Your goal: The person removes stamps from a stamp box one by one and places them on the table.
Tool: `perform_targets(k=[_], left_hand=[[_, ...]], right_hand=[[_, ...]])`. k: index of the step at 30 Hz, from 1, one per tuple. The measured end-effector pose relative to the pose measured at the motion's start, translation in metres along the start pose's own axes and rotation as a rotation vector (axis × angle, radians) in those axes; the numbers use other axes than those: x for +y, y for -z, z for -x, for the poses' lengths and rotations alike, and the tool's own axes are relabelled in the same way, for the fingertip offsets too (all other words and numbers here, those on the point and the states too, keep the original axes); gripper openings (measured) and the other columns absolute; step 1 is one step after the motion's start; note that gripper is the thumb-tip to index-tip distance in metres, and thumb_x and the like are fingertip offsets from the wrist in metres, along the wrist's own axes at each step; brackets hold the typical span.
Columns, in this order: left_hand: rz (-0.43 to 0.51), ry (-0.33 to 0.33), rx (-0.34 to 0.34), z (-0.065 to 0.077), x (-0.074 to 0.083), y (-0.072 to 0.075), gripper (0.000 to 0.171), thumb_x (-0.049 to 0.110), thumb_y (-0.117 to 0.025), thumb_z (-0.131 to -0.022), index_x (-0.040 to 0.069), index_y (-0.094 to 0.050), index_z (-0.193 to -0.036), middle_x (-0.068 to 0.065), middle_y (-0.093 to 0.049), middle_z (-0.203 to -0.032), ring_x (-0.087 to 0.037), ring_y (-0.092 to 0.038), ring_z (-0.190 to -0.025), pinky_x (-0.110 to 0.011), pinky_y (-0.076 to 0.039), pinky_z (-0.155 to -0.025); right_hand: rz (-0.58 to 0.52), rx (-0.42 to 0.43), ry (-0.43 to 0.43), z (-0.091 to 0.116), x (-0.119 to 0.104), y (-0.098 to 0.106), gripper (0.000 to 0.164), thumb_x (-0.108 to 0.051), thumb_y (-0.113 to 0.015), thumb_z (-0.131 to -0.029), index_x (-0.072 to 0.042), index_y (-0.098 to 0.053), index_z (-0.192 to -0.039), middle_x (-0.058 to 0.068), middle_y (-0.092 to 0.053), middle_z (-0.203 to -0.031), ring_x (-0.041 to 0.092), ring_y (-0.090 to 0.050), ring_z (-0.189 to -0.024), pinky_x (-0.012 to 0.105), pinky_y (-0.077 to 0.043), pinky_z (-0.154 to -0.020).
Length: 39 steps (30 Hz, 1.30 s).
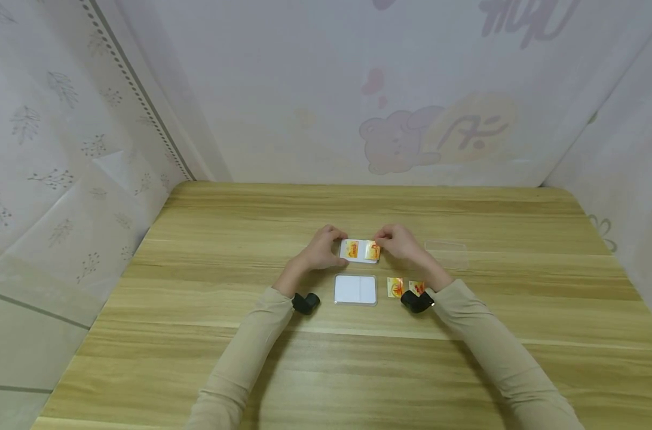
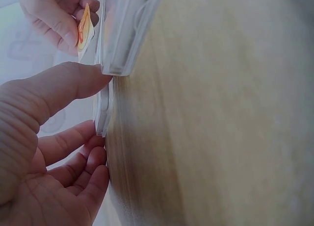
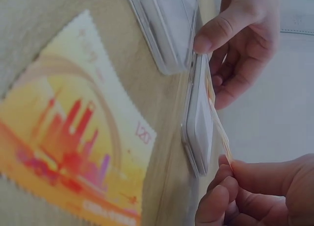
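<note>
My left hand grips the left end of a small flat case with a white insert, thumb on the near edge and fingers on the far edge. On the case's left half lies an orange-yellow postage stamp. Between thumb and fingertip, my right hand pinches another postage stamp by its edge, tilted over the right half. The right wrist view shows this pinched stamp nearly edge-on, its lower end close to the white insert.
Nearer the body lies a second clear case with a white insert. Two loose stamps lie to its right, one partly behind the right wrist camera. A transparent cover lies right of the right hand.
</note>
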<state>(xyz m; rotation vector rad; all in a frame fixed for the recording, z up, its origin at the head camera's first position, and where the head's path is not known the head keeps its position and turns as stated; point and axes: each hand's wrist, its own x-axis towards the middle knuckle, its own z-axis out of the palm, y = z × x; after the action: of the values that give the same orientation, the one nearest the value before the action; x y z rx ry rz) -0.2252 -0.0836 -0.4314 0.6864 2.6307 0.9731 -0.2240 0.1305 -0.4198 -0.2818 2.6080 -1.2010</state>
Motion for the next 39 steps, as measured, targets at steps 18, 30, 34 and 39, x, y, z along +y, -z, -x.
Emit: perform_targets(k=[18,30,34,39], left_hand=[[-0.014,-0.001,-0.010,-0.001,-0.001,-0.001,0.058,0.010,-0.077,-0.076,-0.006,-0.052,-0.126,-0.018,-0.047,-0.123,-0.031,-0.041,-0.118,-0.040,-0.034,-0.102],[-0.017,-0.003,-0.006,0.000,-0.002,-0.001,0.058,0.011,-0.077,-0.076,-0.006,-0.052,-0.126,-0.018,-0.048,-0.123,-0.031,-0.042,-0.118,-0.040,-0.034,-0.103],[-0.020,-0.009,-0.003,0.000,-0.003,-0.002,0.058,0.011,-0.077,-0.076,-0.006,-0.052,-0.125,-0.018,-0.048,-0.122,-0.031,-0.043,-0.117,-0.040,-0.034,-0.102],[-0.014,-0.007,0.001,0.000,-0.003,-0.002,0.057,0.011,-0.077,-0.075,-0.006,-0.053,-0.124,-0.018,-0.048,-0.121,-0.031,-0.043,-0.116,-0.040,-0.035,-0.101]], right_hand=[[-0.009,-0.028,-0.003,0.006,0.009,0.012,0.020,-0.004,-0.052,-0.093,0.011,-0.063,-0.101,0.018,-0.063,-0.091,0.022,-0.054,-0.079,0.026,-0.043,-0.067],[0.019,-0.017,-0.008,0.012,0.019,0.020,0.020,-0.004,-0.052,-0.093,0.010,-0.063,-0.101,0.017,-0.063,-0.092,0.020,-0.054,-0.079,0.030,-0.044,-0.072],[0.026,-0.014,-0.023,0.013,0.022,0.023,0.020,-0.005,-0.052,-0.093,0.009,-0.063,-0.102,0.018,-0.063,-0.095,0.022,-0.054,-0.082,0.031,-0.044,-0.073],[0.046,-0.004,-0.034,0.016,0.025,0.026,0.020,-0.005,-0.052,-0.093,0.008,-0.063,-0.102,0.018,-0.062,-0.096,0.024,-0.053,-0.085,0.032,-0.044,-0.074]])
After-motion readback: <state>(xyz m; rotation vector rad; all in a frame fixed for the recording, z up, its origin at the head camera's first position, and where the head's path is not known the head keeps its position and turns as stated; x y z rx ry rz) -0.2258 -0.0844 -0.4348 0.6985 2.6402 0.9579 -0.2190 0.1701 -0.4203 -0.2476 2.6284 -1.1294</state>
